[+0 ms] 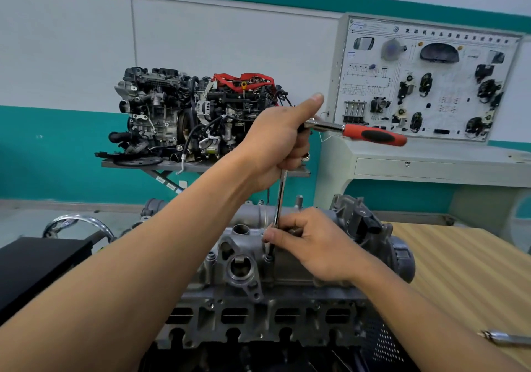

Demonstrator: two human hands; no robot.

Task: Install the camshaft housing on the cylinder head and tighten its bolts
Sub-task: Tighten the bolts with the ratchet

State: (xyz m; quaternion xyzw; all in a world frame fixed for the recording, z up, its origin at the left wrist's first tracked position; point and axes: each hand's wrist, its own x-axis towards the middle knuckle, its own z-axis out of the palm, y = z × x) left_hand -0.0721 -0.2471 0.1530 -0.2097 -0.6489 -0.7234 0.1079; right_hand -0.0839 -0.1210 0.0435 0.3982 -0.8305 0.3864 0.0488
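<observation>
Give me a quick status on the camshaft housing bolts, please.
Left hand grips ratchet at its head. Right hand pinches extension above housing bolt. Nothing blocking.

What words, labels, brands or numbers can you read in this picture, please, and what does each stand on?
Nothing is legible enough to quote.
Header row on the training board: Chinese characters, too blurred.
Small labels on the board: too small.
White stickers on the engine stand: blurred.
Ratchet, extension bar, cylinder head: no text visible.

Automotive training workshop

A display engine [198, 115] on a stand, a wall-side teaching board [425, 81] of car parts.
</observation>
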